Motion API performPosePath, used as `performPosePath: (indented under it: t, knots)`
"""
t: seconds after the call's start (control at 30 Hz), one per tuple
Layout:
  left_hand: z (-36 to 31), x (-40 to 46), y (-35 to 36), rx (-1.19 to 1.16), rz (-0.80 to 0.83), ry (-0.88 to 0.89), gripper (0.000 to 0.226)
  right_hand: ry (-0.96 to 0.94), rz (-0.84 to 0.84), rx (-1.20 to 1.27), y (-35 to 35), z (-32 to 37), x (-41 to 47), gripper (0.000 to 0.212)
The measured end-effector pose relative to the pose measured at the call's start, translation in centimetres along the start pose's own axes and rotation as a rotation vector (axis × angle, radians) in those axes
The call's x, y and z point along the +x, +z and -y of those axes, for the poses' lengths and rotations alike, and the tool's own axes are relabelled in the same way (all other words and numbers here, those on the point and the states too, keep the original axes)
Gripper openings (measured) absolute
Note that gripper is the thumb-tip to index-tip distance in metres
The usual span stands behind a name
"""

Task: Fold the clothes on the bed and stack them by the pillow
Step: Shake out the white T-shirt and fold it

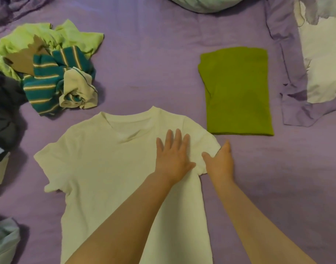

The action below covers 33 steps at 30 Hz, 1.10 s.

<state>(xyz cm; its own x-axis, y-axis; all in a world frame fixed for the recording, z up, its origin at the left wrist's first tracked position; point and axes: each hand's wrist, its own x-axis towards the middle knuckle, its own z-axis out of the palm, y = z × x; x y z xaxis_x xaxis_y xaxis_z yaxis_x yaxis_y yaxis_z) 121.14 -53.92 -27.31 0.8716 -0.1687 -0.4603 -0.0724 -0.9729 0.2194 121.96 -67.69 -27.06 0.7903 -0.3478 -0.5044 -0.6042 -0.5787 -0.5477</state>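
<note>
White T-shirt [106, 168] spread flat on the purple bed sheet [144, 63], filling the lower middle of the frame. Long axis running from bottom edge up toward centre, tilted slightly rightward; neckline pointing to the top of the frame, hem cut off by the bottom edge. One sleeve out toward the left, the other toward the right, just below the folded green shirt [237, 90].

Left hand [173, 155] laid palm-down on the shirt's upper right chest, fingers [177, 136] straight and slightly spread, pressing the cloth, gripping nothing. Right hand [220, 161] at the shirt's right sleeve, edge-on, thumb on the sleeve fabric, remaining fingers extended past the sleeve edge over the sheet (whether any cloth is pinched underneath: cannot tell). Sleeve thus lying between the two hands, bulk of the shirt to the left of and below both.

Folded green shirt in the right centre, a neat rectangle with long axis up-down, apart from the white one. Unfolded pile [49, 63] in the upper left: pale green, teal striped, tan and white pieces tangled. Dark garment [5, 111] at the left edge. Pillow [211, 3] at the top edge, right of centre. White cloth [325, 63] at the right edge.
</note>
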Motion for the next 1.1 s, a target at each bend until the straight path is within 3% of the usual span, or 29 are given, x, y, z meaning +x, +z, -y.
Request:
performPosePath:
  t: [0.13,0.33,0.43,0.53,0.63,0.77,0.9,1.0,1.1]
  knots:
    - [1.5,1.8,-0.3,0.056,0.059,0.022,0.115,-0.180,-0.070,0.043,0.0,-0.1,-0.3,0.034]
    - [1.5,4.4,-1.0,0.166,0.090,0.092,0.131,-0.335,-0.084,0.030,0.2,0.5,0.0,0.037]
    - [2.7,4.2,-1.7,0.093,0.084,0.154,0.123,-0.388,-0.005,0.102,0.8,1.0,-0.6,0.052]
    - [5.8,2.6,-2.1,0.070,0.027,0.149,0.099,-0.448,0.207,0.132,1.4,1.7,-1.8,0.073]
    - [9.1,0.6,-2.3,0.176,-0.006,0.128,0.077,-0.510,0.350,0.050,2.4,2.1,-2.8,0.066]
    - [11.8,-1.9,-1.4,0.207,-0.072,0.103,0.057,-0.521,0.067,-0.290,3.6,2.5,-2.0,0.053]
    - [13.2,-3.4,0.7,0.187,-0.105,0.030,0.054,-0.674,0.119,-0.796,6.0,2.1,-2.2,0.055]
    - [15.0,-3.2,1.2,0.099,-0.095,-0.071,0.062,-0.708,0.088,-0.898,6.7,1.3,-2.4,0.065]
    - [16.5,-2.4,1.2,0.123,-0.036,-0.054,0.070,-0.705,0.091,-0.933,7.1,1.0,-2.1,0.067]
